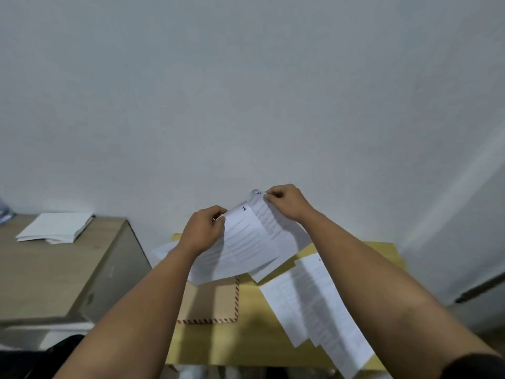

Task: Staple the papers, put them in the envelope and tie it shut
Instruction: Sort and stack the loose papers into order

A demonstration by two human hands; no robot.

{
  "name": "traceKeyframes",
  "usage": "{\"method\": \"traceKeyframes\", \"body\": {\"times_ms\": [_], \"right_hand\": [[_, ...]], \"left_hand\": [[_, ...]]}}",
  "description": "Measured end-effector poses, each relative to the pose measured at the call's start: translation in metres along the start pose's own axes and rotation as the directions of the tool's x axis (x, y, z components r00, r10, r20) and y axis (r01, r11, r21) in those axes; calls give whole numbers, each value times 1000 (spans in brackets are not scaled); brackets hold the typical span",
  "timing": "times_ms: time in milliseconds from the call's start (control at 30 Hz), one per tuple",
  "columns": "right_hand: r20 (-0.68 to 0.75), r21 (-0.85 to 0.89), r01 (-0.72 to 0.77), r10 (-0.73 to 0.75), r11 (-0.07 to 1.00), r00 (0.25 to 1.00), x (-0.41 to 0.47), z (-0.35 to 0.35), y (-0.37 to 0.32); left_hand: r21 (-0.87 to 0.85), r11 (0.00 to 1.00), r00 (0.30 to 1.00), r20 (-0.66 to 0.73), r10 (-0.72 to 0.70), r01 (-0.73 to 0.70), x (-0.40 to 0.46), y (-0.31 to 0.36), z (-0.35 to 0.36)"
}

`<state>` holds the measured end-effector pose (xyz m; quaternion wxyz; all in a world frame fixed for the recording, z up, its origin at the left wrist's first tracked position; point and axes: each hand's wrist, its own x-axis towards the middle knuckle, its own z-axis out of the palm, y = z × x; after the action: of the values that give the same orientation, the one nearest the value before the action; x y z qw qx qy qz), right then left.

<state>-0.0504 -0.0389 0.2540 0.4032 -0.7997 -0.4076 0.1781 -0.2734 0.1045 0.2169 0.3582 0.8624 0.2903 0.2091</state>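
At frame centre, the left hand (205,225) pinches sheet 1 (240,242); the right hand (287,201) pinches sheet 2 (269,217). The envelope (210,305) lies below on the tabletop (246,346), nearer the left.

Open air above yellow table (382,250) up to bare wall (246,91) — free passage. Table top crowded: raised sheets (246,242) at back, envelope (213,302) at centre, loose papers (322,302) covering right side. Left blocked by cabinet (54,269) — paper stack (54,227) on top.
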Motion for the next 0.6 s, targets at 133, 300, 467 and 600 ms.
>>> {"method": "traceKeyframes", "body": {"times_ms": [133,300,467,600], "right_hand": [[39,137,2,-8,991,999,-16,-6,-31],[97,238,-40,17,970,995,-34,-4,-55],[113,353,-63,24,934,993,-48,-3,-58],[101,330,-77,46,941,994,-61,-4,-50]], "left_hand": [[-40,999,997,-69,25,-28,-6,20,-10],[-115,993,987,-159,18,-37,-13,39,-12],[-179,983,983,-184,-2,-31,-17,50,-11],[-205,979,992,-125,-30,3,-17,49,-2]]}}
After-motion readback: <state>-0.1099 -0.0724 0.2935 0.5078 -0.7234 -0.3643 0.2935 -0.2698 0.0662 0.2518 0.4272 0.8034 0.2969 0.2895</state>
